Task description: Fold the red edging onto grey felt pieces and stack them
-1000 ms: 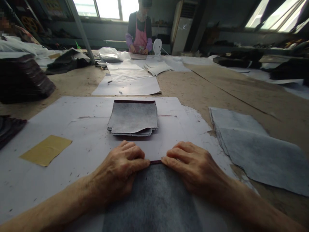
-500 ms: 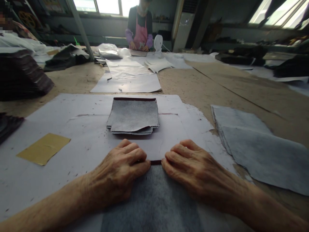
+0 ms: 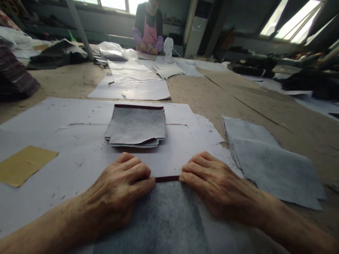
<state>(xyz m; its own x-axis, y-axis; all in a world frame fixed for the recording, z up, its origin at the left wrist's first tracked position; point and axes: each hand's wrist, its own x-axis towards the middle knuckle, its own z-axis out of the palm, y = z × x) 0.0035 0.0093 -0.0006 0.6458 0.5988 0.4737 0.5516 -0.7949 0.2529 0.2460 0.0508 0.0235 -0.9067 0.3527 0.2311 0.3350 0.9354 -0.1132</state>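
A grey felt-like sheet with a dark red folded far edge lies right in front of me on white paper. My left hand and my right hand rest on it side by side, fingers curled and pressing down on that folded edge. A short stretch of the red edge shows between the two hands. Beyond them sits a small stack of folded grey pieces, its far edge dark red too.
A pile of flat grey sheets lies to the right on the brown table. A yellow sheet is at the left. Dark stacks stand far left. Across the table a person in a pink apron works beside a small white fan.
My hands have slid slightly apart along the folded edge, baring more of the red strip. The view has shifted a little to the right.
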